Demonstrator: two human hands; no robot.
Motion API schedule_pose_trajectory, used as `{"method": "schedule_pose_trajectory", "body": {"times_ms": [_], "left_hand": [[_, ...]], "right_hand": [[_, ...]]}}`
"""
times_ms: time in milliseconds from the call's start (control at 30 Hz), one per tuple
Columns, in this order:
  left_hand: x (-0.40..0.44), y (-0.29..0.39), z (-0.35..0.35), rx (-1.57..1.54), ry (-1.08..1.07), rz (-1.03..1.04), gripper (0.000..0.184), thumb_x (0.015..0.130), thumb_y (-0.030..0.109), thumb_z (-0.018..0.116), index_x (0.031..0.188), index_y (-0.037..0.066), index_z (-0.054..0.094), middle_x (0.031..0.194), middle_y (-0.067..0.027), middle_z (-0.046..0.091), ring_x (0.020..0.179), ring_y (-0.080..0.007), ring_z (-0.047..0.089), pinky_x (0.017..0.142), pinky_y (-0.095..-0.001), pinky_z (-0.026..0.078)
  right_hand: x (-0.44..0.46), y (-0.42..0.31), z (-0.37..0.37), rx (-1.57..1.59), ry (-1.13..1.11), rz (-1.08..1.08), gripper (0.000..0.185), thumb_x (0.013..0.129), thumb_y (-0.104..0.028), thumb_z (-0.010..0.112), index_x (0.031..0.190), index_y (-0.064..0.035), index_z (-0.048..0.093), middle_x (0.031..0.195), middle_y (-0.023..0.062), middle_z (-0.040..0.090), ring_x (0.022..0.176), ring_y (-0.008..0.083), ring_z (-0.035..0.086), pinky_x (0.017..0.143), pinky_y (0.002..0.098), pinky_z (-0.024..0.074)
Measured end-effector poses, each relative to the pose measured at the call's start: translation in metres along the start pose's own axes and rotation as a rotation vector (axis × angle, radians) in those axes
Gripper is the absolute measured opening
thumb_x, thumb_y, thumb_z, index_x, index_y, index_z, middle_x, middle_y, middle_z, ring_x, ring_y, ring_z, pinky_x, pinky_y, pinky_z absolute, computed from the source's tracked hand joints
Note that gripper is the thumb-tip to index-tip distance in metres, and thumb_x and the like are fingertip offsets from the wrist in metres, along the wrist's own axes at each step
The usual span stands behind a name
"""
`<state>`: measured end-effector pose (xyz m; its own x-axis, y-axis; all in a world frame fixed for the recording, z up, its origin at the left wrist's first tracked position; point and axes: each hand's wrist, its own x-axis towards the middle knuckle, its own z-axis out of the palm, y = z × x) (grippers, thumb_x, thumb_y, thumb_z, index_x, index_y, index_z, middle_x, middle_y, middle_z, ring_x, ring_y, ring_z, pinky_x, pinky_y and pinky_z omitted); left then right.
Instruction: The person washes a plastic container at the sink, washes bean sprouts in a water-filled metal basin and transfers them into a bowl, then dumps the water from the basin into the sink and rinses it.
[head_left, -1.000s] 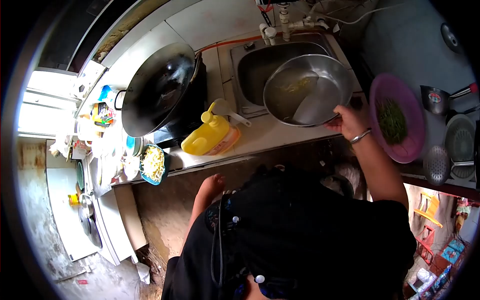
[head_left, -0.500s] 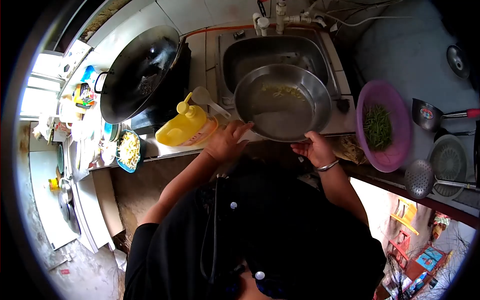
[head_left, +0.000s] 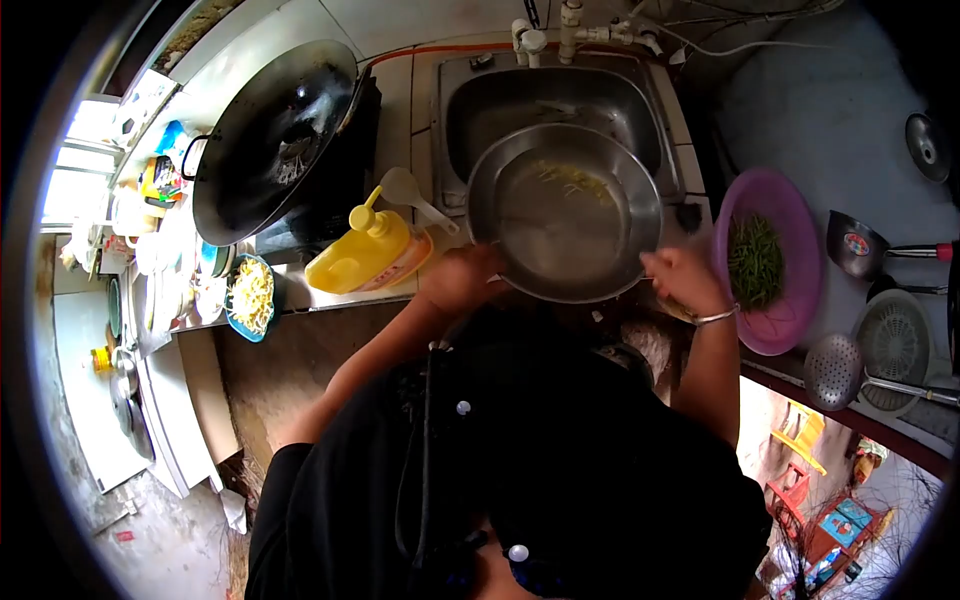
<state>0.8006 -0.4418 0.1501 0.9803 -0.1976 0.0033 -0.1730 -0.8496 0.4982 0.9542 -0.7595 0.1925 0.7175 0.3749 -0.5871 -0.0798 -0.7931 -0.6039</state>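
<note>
A round stainless-steel basin (head_left: 560, 240) sits at the front edge of the sink, partly over it. It holds what looks like shallow water with small yellowish bits (head_left: 572, 180). My left hand (head_left: 462, 280) is closed at the basin's lower left rim, its fingertips partly hidden. On the lower right side, my right hand (head_left: 688, 280), wearing a bracelet, pinches the rim between thumb and fingers. Left of the basin lie a yellow pump bottle (head_left: 365, 250) and a pale plastic scoop (head_left: 425, 203), both near my left hand.
Behind the basin is the metal sink (head_left: 465, 110) with taps (head_left: 530, 42). A large black wok (head_left: 270, 140) stands on the left, above a bowl of bean sprouts (head_left: 252, 296). On the right, a purple basin (head_left: 800, 240) holds cut green vegetables (head_left: 755, 262) beside a ladle (head_left: 856, 243) and skimmer (head_left: 833, 372).
My right hand has moved right and up along the basin's rim. My left hand has closed at the left rim. The basin has shifted slightly toward me.
</note>
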Motion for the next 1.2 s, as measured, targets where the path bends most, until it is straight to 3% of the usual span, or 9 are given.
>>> {"method": "schedule_pose_trajectory", "body": {"times_ms": [167, 267, 333, 433, 467, 533, 633, 967, 1200], "left_hand": [[-0.003, -0.003, 0.007, -0.024, 0.049, 0.031, 0.023, 0.076, 0.026, 0.065, 0.092, 0.009, 0.062, 0.094, -0.0089, 0.059, 0.084, -0.0288, 0.060, 0.071, -0.0389, 0.049], [-0.008, -0.001, 0.008, 0.010, 0.035, 0.025, 0.022, 0.075, 0.022, 0.067, 0.091, 0.008, 0.062, 0.093, -0.0090, 0.059, 0.083, -0.0284, 0.060, 0.069, -0.0381, 0.050], [-0.012, -0.001, 0.011, 0.048, 0.027, 0.001, 0.021, 0.075, 0.022, 0.067, 0.090, 0.009, 0.063, 0.093, -0.0086, 0.059, 0.082, -0.0279, 0.061, 0.069, -0.0379, 0.050], [-0.015, -0.005, 0.015, 0.087, 0.021, 0.037, 0.022, 0.075, 0.024, 0.067, 0.091, 0.011, 0.064, 0.094, -0.0073, 0.061, 0.084, -0.0269, 0.060, 0.071, -0.0370, 0.050], [-0.016, -0.006, 0.015, 0.091, 0.011, 0.031, 0.022, 0.076, 0.026, 0.066, 0.092, 0.011, 0.064, 0.095, -0.0069, 0.061, 0.084, -0.0268, 0.060, 0.073, -0.0372, 0.049], [-0.017, -0.008, 0.018, 0.095, 0.005, 0.017, 0.023, 0.077, 0.028, 0.065, 0.093, 0.012, 0.065, 0.096, -0.0064, 0.061, 0.085, -0.0267, 0.060, 0.074, -0.0375, 0.049], [-0.021, -0.015, 0.023, 0.072, 0.031, 0.018, 0.024, 0.078, 0.031, 0.064, 0.093, 0.013, 0.065, 0.097, -0.0056, 0.060, 0.085, -0.0261, 0.060, 0.076, -0.0376, 0.048], [-0.020, -0.010, 0.024, 0.081, 0.053, 0.029, 0.023, 0.075, 0.029, 0.066, 0.091, 0.013, 0.065, 0.096, -0.0053, 0.060, 0.083, -0.0256, 0.060, 0.073, -0.0370, 0.049], [-0.018, -0.005, 0.022, 0.048, 0.065, -0.026, 0.024, 0.074, 0.029, 0.067, 0.091, 0.012, 0.065, 0.099, -0.0068, 0.061, 0.085, -0.0290, 0.060, 0.074, -0.0390, 0.049]], "right_hand": [[0.056, -0.050, 0.013, -0.125, 0.110, -0.337, 0.040, 0.083, -0.036, 0.059, 0.094, 0.0023, 0.064, 0.089, 0.0177, 0.065, 0.083, 0.0268, 0.063, 0.075, 0.0387, 0.0483], [0.111, -0.058, 0.035, -0.560, 0.094, -0.296, 0.035, 0.084, -0.029, 0.056, 0.099, 0.0015, 0.064, 0.101, 0.0202, 0.063, 0.097, 0.0317, 0.061, 0.083, 0.0408, 0.0469], [0.126, -0.074, 0.044, -0.719, -0.011, -0.012, 0.032, 0.083, -0.023, 0.054, 0.100, 0.0016, 0.064, 0.109, 0.0210, 0.060, 0.104, 0.0342, 0.056, 0.091, 0.0408, 0.0442], [0.180, -0.047, 0.071, -0.940, -0.041, -0.167, 0.034, 0.080, -0.019, 0.054, 0.108, 0.0017, 0.059, 0.117, 0.0236, 0.054, 0.111, 0.0373, 0.052, 0.093, 0.0412, 0.0433], [0.204, -0.032, 0.082, -0.943, -0.046, -0.172, 0.034, 0.080, -0.019, 0.054, 0.108, 0.0017, 0.059, 0.117, 0.0236, 0.054, 0.111, 0.0373, 0.052, 0.093, 0.0412, 0.0433], [0.232, -0.019, 0.099, -0.640, 0.278, -0.146, 0.043, 0.077, -0.017, 0.057, 0.115, 0.0013, 0.051, 0.118, 0.0266, 0.051, 0.111, 0.0382, 0.050, 0.094, 0.0419, 0.0432], [0.203, -0.057, 0.101, -0.490, 0.316, -0.210, 0.050, 0.074, -0.017, 0.061, 0.120, -0.0010, 0.045, 0.117, 0.0281, 0.050, 0.109, 0.0386, 0.051, 0.093, 0.0427, 0.0435], [0.198, -0.092, 0.155, -0.374, 0.352, -0.555, 0.031, 0.070, -0.015, 0.065, 0.100, -0.0078, 0.059, 0.111, 0.0241, 0.054, 0.103, 0.0384, 0.054, 0.084, 0.0436, 0.0467], [0.203, -0.095, 0.175, -0.518, 0.175, -0.677, 0.020, 0.070, -0.007, 0.060, 0.089, -0.0057, 0.065, 0.086, 0.0210, 0.063, 0.080, 0.0374, 0.061, 0.071, 0.0435, 0.0494]]}}
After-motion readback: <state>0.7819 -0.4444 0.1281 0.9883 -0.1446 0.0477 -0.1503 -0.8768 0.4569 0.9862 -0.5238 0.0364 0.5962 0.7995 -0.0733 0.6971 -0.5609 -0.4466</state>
